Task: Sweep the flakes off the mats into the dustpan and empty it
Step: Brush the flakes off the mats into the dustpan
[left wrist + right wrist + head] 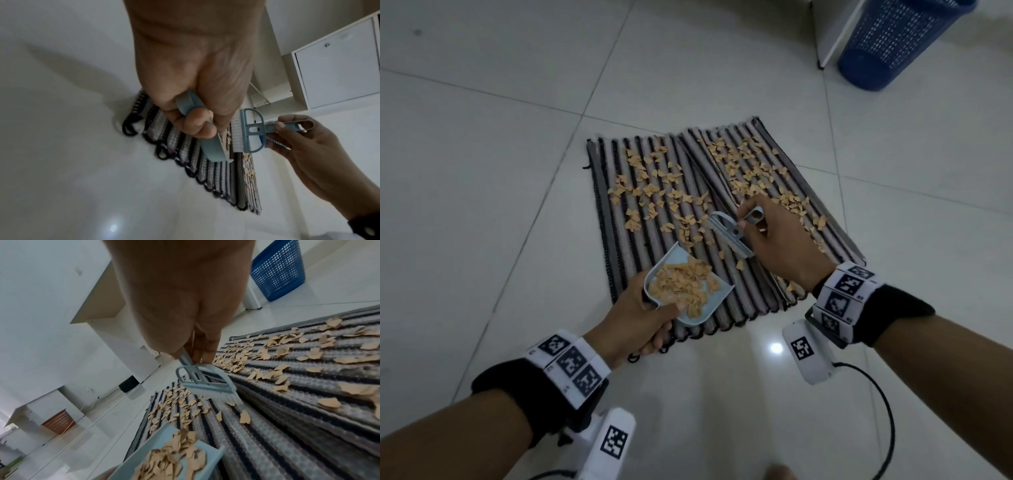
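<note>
Two striped grey-and-black mats (619, 212) (308, 402) lie side by side on the tiled floor, strewn with tan flakes (654, 192) (273, 373). My left hand (640, 318) grips the handle of a light-blue dustpan (674, 260) (211, 151) (164, 434), which holds a heap of flakes and sits tilted over the left mat's near edge. My right hand (774, 240) pinches the handle of a small light-blue brush (729, 236) (246, 131) (205, 382). Its bristles touch the left mat just beyond the dustpan's mouth.
A blue perforated bin (900, 41) (277, 269) stands at the far right beside a white cabinet (832, 31) (337, 65). White shelving (107, 305) lines the far wall. Glossy tiled floor (482, 171) surrounds the mats.
</note>
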